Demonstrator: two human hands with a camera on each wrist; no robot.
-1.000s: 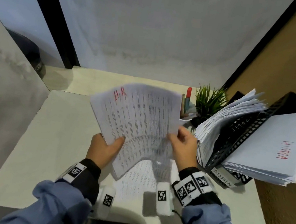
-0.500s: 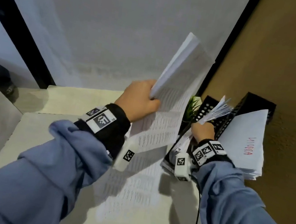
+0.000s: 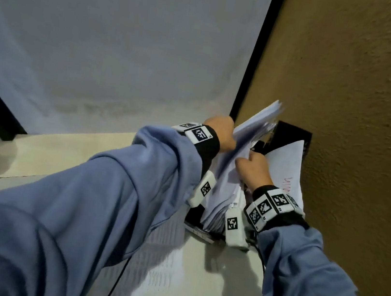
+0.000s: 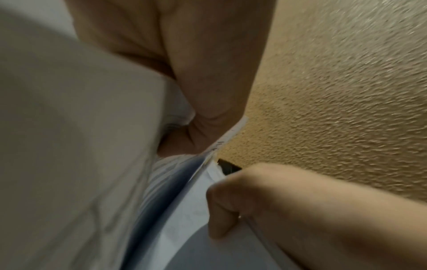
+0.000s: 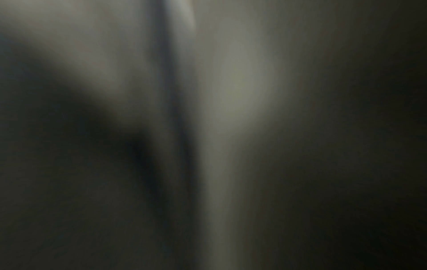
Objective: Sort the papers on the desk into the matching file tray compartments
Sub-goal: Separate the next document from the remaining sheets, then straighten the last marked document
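Observation:
My left hand (image 3: 219, 132) grips a sheaf of white papers (image 3: 256, 126) by its edge, upright over the black mesh file tray (image 3: 293, 134) against the wall. My right hand (image 3: 253, 170) curls over the papers filed in the tray (image 3: 223, 190) and holds them aside. In the left wrist view, my left hand (image 4: 208, 82) pinches the sheaf (image 4: 69, 146), and my right hand (image 4: 265, 197) is curled over a sheet's edge (image 4: 184, 210). A white sheet with red writing (image 3: 285, 166) lies in the tray's outer compartment. The right wrist view is dark and blurred.
A printed sheet (image 3: 163, 257) lies on the pale desk (image 3: 61, 153) below my arms. The tan textured wall (image 3: 358, 121) stands right behind the tray. Black cables (image 3: 116, 280) hang from both wrists over the desk's front.
My left hand carried the sheaf from mid-desk up and right to the tray. My right hand let go of it and took hold of the filed papers.

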